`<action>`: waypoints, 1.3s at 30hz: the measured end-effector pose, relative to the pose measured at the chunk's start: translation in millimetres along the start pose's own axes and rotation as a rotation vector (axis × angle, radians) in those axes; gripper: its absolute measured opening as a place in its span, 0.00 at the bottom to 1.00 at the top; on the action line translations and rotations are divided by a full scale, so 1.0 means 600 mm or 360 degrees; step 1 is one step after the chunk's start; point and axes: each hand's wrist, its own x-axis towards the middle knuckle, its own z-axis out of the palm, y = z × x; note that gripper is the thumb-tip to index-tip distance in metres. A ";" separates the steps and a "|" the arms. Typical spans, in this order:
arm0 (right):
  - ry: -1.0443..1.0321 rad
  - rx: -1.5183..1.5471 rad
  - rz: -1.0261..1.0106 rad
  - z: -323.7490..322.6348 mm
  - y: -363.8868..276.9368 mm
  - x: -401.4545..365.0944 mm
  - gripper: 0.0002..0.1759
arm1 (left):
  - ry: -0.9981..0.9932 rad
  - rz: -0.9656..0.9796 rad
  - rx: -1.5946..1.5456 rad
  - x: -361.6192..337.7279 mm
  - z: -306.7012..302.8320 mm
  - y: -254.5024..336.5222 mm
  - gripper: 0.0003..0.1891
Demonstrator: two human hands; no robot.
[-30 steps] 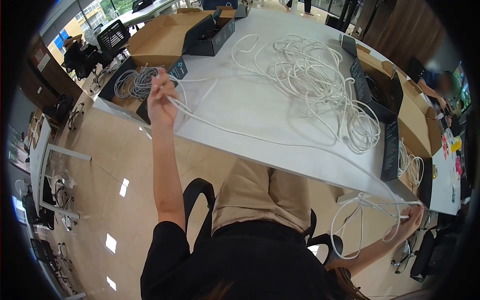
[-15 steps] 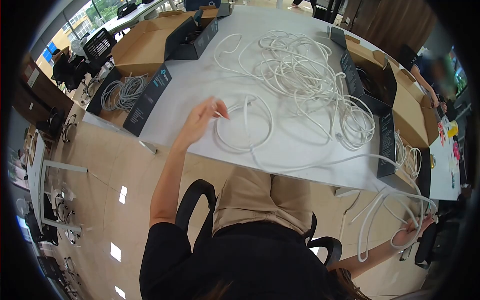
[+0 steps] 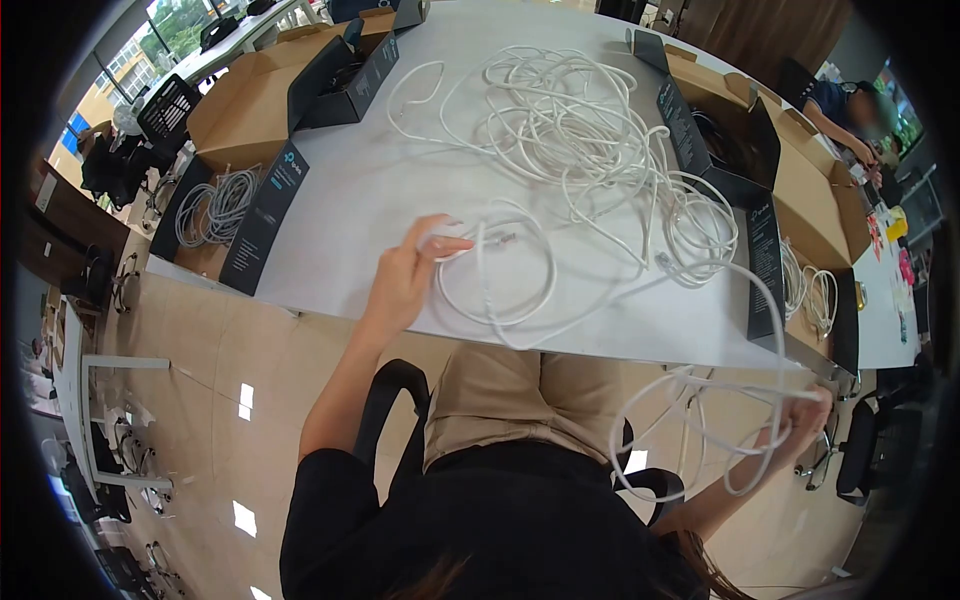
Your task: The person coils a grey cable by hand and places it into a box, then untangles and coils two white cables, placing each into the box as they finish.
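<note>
A small coil of white network cable (image 3: 553, 270) lies at the table's front edge, with a clear plug near its middle. At the coil's upper left, my left hand (image 3: 400, 280) has its thumb and fingers closed around the cable, palm just above the tabletop. Out past the front right edge of the table, my right hand (image 3: 803, 415) grips loose loops of white cable (image 3: 705, 440) that hang in the air. One strand runs from these loops back over the table to the coil. Beyond the coil sits a large tangled heap of white cable (image 3: 560, 120).
On the left, an open black box (image 3: 262, 225) holds grey cable (image 3: 220, 205); another box (image 3: 350, 95) stands behind it. Two more open boxes (image 3: 765, 265) line the right side, with cables inside. A person (image 3: 845, 115) sits at the far right. Chairs stand around.
My right hand has moved left and up, bringing the hanging loops nearer to my body and the table. My left hand has closed in on the coil. The view has shifted slightly.
</note>
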 end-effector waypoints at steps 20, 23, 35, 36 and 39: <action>-0.0861 -0.0514 -0.0174 0.280 0.068 -0.204 0.33 | 0.0541 0.0462 -0.0626 -0.089 0.001 0.116 0.15; -0.0914 -0.0617 -0.0424 0.347 0.009 -0.159 0.29 | 0.0528 0.0653 -0.0403 -0.092 0.000 0.127 0.15; -0.1522 0.0047 0.0564 0.323 0.023 -0.121 0.16 | 0.0753 0.0343 -0.0234 -0.062 -0.111 0.134 0.16; -0.1385 0.0108 0.0563 0.321 0.026 -0.119 0.16 | 0.0705 0.0285 -0.0282 -0.062 -0.120 0.132 0.16; -0.1048 0.0236 0.0445 0.313 0.037 -0.120 0.18 | 0.0532 0.0125 -0.0650 -0.059 -0.114 0.119 0.16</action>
